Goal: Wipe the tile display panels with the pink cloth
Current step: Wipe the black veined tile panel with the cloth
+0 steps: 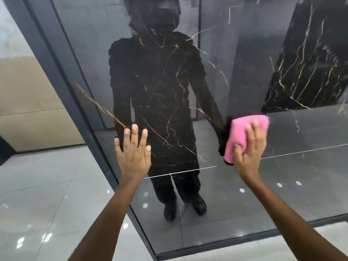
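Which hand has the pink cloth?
The right hand: its fingers press the folded pink cloth against the dark glossy tile panel. The left hand is bare, fingers spread flat on the panel.

ahead: glossy panel [169,91] blocks | left: dark frame [62,76], seemingly open beyond

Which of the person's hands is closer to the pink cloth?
The right hand: it presses the pink cloth against the panel. The left hand lies flat on the panel, well apart to the cloth's left.
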Demonstrator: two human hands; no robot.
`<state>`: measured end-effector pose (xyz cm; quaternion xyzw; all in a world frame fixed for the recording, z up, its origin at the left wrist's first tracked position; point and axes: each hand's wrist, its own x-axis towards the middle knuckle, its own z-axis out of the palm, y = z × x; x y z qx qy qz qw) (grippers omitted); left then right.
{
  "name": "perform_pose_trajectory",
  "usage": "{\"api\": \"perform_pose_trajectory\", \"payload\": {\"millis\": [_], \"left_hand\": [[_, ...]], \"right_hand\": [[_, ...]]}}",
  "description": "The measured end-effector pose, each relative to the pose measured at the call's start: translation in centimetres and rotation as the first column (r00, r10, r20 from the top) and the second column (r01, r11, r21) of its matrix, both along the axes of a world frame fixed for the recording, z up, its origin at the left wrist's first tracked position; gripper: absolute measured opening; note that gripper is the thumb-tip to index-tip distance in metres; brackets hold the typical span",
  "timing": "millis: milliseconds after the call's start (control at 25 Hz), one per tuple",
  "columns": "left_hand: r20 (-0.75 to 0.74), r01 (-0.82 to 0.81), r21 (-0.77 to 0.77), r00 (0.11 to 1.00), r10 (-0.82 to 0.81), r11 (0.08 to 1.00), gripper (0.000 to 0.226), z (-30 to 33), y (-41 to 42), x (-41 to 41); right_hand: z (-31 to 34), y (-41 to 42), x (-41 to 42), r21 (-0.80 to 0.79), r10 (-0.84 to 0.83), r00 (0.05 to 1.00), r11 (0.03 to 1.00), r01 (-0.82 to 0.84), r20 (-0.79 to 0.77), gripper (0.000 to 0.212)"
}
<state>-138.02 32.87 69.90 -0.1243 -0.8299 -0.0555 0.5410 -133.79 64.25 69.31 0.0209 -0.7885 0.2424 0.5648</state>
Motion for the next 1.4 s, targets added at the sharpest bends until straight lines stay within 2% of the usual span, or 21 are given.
{"api": "perform_pose_trajectory", "payload": {"millis": [80, 120, 200, 280, 360, 480, 560, 600, 680, 720, 760, 800, 880, 960, 1040, 1080, 1120, 1160, 1200, 1280, 1400], "left_hand": [[-0.046, 0.020, -0.028, 0.999, -0.022, 0.999, 0.052, -0.2, -0.1, -0.2], [-0.065, 0.035, -0.039, 0.997, -0.037, 0.999, 0.052, -0.1, -0.2, -0.3], [-0.080, 0.051, -0.042, 0.995, -0.054, 0.998, 0.053, -0.1, -0.3, -0.3], [-0.099, 0.055, -0.048, 0.993, -0.060, 0.997, 0.054, -0.2, -0.4, -0.2], [-0.105, 0.069, -0.042, 0.992, -0.073, 0.997, 0.053, -0.6, -0.4, -0.2], [-0.098, 0.046, -0.059, 0.994, -0.051, 0.997, 0.053, -0.4, -0.4, -0.3], [-0.063, 0.017, -0.068, 0.998, -0.021, 0.998, 0.054, 0.2, -0.2, -0.1], [-0.048, 0.027, -0.064, 0.998, -0.030, 0.998, 0.054, 0.3, -0.2, 0.4], [-0.028, 0.105, -0.051, 0.994, -0.107, 0.993, 0.052, 0.8, -0.8, 1.5], [-0.033, 0.154, -0.048, 0.987, -0.156, 0.987, 0.049, 1.7, -1.6, 1.8], [-0.048, 0.178, -0.036, 0.983, -0.179, 0.983, 0.046, 3.1, -2.9, 1.9], [-0.062, 0.165, -0.010, 0.984, -0.165, 0.986, 0.043, 4.6, -4.3, 1.6], [-0.070, 0.088, 0.028, 0.994, -0.086, 0.996, 0.043, 7.4, -6.9, 0.6], [-0.081, 0.028, -0.025, 0.996, -0.030, 0.999, 0.048, 8.2, -8.0, -0.4], [-0.122, -0.012, -0.088, 0.993, 0.001, 0.996, 0.048, 7.5, -8.0, -0.8], [-0.138, -0.023, -0.103, 0.990, 0.008, 0.994, 0.048, 7.3, -8.1, -0.9], [-0.150, -0.023, -0.115, 0.989, 0.006, 0.993, 0.048, 7.2, -8.3, -1.0], [-0.156, -0.021, -0.119, 0.988, 0.002, 0.993, 0.048, 7.3, -8.4, -1.0], [-0.159, -0.020, -0.115, 0.987, 0.002, 0.993, 0.048, 7.4, -8.5, -1.0], [-0.164, -0.021, -0.105, 0.987, 0.004, 0.994, 0.048, 7.4, -8.4, -1.0], [-0.175, -0.029, -0.108, 0.985, 0.010, 0.994, 0.047, 7.2, -8.2, -1.1]], "right_hand": [[-1.8, -4.1, 0.2, -0.431, -0.014, 0.994, 0.900, 0.062, 0.113, 0.062], [-2.3, -8.0, 0.1, -0.438, 0.025, 0.989, 0.898, 0.043, 0.149, 0.064], [-3.0, -14.9, 0.2, 0.067, 0.105, 0.985, 0.991, -0.115, 0.135, 0.067], [-2.4, -14.6, -0.4, 0.560, 0.130, 0.986, 0.811, -0.167, 0.105, 0.068], [-2.2, -9.6, -1.0, 0.617, 0.083, 0.996, 0.782, -0.087, 0.036, 0.066], [-4.8, -4.9, 0.2, 0.168, 0.014, 0.994, 0.985, -0.031, 0.105, 0.060], [-6.5, -8.9, 0.7, -0.193, 0.020, 0.978, 0.981, 0.021, 0.209, 0.065], [-7.6, -12.0, 0.8, -0.196, 0.021, 0.968, 0.980, 0.029, 0.249, 0.066], [-8.7, -16.6, 0.8, 0.237, 0.069, 0.973, 0.964, -0.122, 0.218, 0.064], [-8.1, -16.7, 0.4, 0.533, 0.083, 0.980, 0.829, -0.170, 0.182, 0.066], [-6.4, -15.6, -0.4, 0.701, 0.113, 0.985, 0.693, -0.171, 0.129, 0.070], [-4.1, -14.3, -0.9, 0.721, 0.139, 0.988, 0.678, -0.143, 0.065, 0.071], [1.2, -12.7, -1.8, 0.458, 0.102, 0.991, 0.888, -0.053, -0.083, 0.068], [5.5, -13.4, -2.1, 0.123, 0.036, 0.990, 0.992, -0.019, -0.134, 0.066], [5.7, -17.1, -2.4, 0.179, 0.022, 0.989, 0.984, 0.004, -0.143, 0.063], [4.1, -19.2, -2.4, 0.412, 0.048, 0.991, 0.911, 0.007, -0.123, 0.065], [1.9, -20.6, -2.2, 0.667, 0.100, 0.992, 0.744, -0.025, -0.074, 0.070], [0.1, -20.6, -2.1, 0.827, 0.147, 0.989, 0.558, -0.071, -0.015, 0.075], [-0.8, -19.2, -2.2, 0.881, 0.174, 0.985, 0.466, -0.079, -0.004, 0.075], [-0.7, -14.9, -2.3, 0.801, 0.178, 0.983, 0.594, -0.073, -0.042, 0.069], [-1.5, -9.3, -1.3, 0.397, 0.032, 0.999, 0.918, -0.020, -0.025, 0.061]]}}
